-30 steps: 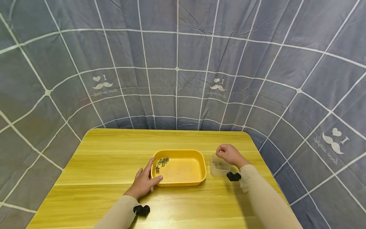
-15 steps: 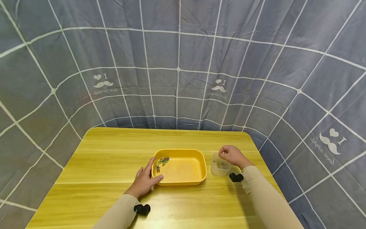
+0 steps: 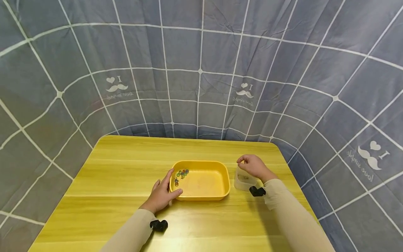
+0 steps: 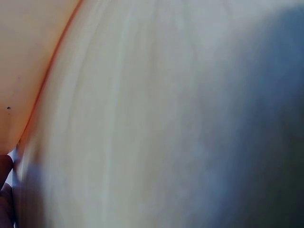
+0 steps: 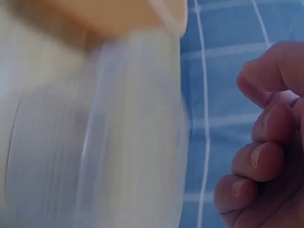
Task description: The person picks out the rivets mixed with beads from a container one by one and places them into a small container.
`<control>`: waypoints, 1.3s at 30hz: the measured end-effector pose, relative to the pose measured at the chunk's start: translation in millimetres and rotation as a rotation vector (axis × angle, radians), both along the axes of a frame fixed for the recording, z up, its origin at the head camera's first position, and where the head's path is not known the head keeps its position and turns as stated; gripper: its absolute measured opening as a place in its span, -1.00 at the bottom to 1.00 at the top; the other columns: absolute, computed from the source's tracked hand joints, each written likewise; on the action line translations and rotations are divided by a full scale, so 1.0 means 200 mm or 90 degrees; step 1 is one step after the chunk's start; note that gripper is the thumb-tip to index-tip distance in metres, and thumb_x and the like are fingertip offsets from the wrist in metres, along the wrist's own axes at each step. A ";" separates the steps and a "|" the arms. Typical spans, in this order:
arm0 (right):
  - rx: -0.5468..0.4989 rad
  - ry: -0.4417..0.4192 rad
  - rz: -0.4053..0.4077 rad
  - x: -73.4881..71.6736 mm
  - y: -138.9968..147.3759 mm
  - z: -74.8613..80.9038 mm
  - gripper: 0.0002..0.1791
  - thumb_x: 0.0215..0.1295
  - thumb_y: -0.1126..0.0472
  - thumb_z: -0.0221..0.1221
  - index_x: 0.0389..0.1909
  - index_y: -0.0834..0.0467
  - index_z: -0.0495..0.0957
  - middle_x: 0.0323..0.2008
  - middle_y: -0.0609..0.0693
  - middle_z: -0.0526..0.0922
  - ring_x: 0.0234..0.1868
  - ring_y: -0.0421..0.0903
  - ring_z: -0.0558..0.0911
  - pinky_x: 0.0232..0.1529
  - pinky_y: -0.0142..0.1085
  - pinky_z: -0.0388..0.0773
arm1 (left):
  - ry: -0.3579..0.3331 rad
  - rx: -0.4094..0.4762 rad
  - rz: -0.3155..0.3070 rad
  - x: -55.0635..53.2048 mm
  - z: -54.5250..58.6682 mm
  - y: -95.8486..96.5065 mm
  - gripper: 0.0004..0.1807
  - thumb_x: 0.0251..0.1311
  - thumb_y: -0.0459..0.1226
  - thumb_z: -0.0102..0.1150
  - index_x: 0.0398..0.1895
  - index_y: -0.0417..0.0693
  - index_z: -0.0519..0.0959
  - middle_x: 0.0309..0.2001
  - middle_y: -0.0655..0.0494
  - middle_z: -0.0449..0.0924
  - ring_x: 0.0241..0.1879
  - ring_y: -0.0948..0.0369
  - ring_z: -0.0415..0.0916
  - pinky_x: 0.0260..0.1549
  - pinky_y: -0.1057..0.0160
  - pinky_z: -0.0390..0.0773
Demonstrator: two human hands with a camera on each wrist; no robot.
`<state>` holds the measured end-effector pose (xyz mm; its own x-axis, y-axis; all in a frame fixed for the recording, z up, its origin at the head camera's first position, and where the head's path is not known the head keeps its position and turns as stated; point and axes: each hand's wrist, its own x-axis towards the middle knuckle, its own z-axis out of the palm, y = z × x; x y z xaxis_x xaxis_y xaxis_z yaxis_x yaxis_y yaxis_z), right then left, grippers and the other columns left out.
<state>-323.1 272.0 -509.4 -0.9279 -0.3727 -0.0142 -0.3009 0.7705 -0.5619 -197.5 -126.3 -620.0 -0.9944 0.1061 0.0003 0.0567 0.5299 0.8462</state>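
A yellow plastic basin sits on the table, with several coloured glass marbles gathered at its left end. My left hand holds its near left corner, thumb over the front rim and fingers along the left side. To the basin's right is a small clear plastic container with tiny brownish items on its bottom. Above its far edge is my right hand. In the right wrist view the right fingers are curled, thumb and forefinger tips together; I cannot tell whether something small is between them.
The table is yellow wood-grain with rounded far corners. A grey-blue checked curtain hangs behind it and along both sides. A black camera mount sits on each wrist.
My right hand dipped toward the clear container, then rose and shifted slightly left over its far edge. The left hand has stayed on the basin. The head view has tilted slightly.
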 end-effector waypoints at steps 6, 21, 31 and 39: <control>0.001 -0.007 0.083 0.02 -0.31 0.04 -0.73 0.50 0.17 0.23 0.06 0.19 0.75 -0.60 -0.08 0.41 -0.56 -0.14 0.35 -0.50 -0.34 0.34 | 0.007 -0.006 -0.009 0.01 0.02 -0.01 0.09 0.37 0.07 0.35 0.76 0.27 -0.15 0.47 -0.20 0.47 0.48 -0.22 0.40 0.64 -0.26 -0.38; 0.091 -0.082 0.269 -0.02 -0.95 -0.08 -0.77 0.45 0.21 0.30 0.03 0.07 0.81 -0.14 -0.04 0.79 -0.34 -0.13 0.55 -0.27 -0.30 0.52 | 0.016 -0.019 0.005 0.00 0.04 0.02 0.08 0.36 0.09 0.36 0.76 0.22 -0.10 0.63 -0.19 0.21 0.54 -0.22 0.30 0.62 -0.34 -0.33; 0.099 -0.115 0.296 -0.08 -1.05 -0.22 -0.81 0.37 0.27 0.36 -0.09 -0.01 0.83 -0.10 -0.17 0.81 -0.17 -0.24 0.63 -0.01 -0.34 0.64 | 0.014 -0.030 0.017 -0.01 0.05 0.05 0.07 0.34 0.11 0.35 0.75 0.24 -0.07 0.63 -0.16 0.20 0.53 -0.22 0.33 0.63 -0.33 -0.29; 0.106 -0.110 0.298 -0.10 -1.06 -0.29 -0.80 0.35 0.28 0.36 -0.10 -0.04 0.83 -0.11 -0.22 0.82 -0.27 -0.27 0.56 -0.10 -0.41 0.57 | 0.001 -0.034 0.026 -0.02 0.04 0.06 0.05 0.36 0.13 0.32 0.75 0.30 -0.09 0.64 -0.11 0.19 0.53 -0.22 0.32 0.63 -0.31 -0.29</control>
